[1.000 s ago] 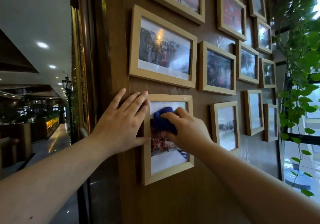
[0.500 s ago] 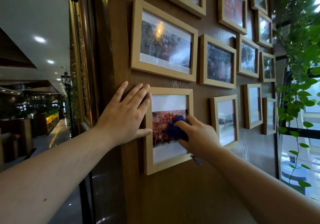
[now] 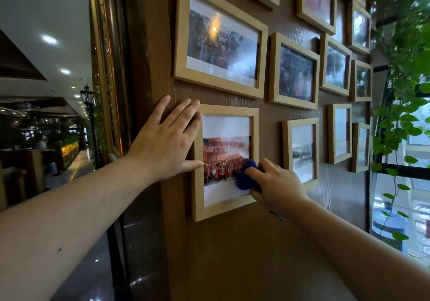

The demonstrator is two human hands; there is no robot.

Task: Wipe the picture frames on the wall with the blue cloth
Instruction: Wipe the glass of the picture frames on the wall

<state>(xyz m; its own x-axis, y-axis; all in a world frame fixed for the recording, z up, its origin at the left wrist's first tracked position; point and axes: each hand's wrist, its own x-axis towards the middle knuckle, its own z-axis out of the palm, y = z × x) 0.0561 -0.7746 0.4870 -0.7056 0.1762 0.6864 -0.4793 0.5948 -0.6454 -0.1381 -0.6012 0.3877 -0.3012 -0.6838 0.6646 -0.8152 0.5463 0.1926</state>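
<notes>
Several light wooden picture frames hang on a brown wood wall. The lowest left frame [image 3: 197,191] holds a photo of a crowd in red. My right hand [image 3: 277,184] presses a bunched blue cloth [image 3: 246,177] against the glass near the frame's lower right corner. My left hand [image 3: 166,142] lies flat with fingers spread, on the wall and over the frame's left edge, steadying it. A larger frame [image 3: 181,45] hangs just above, and a smaller one [image 3: 286,147] to the right.
More frames fill the wall up and to the right. A climbing green plant [image 3: 400,119] and a window stand at the right edge. To the left the wall ends at a dark pillar [image 3: 111,91], with a dim hall beyond.
My right hand has carried the blue cloth down and to the right across the glass, from the upper part of the photo to its lower right corner. My left hand has stayed in place.
</notes>
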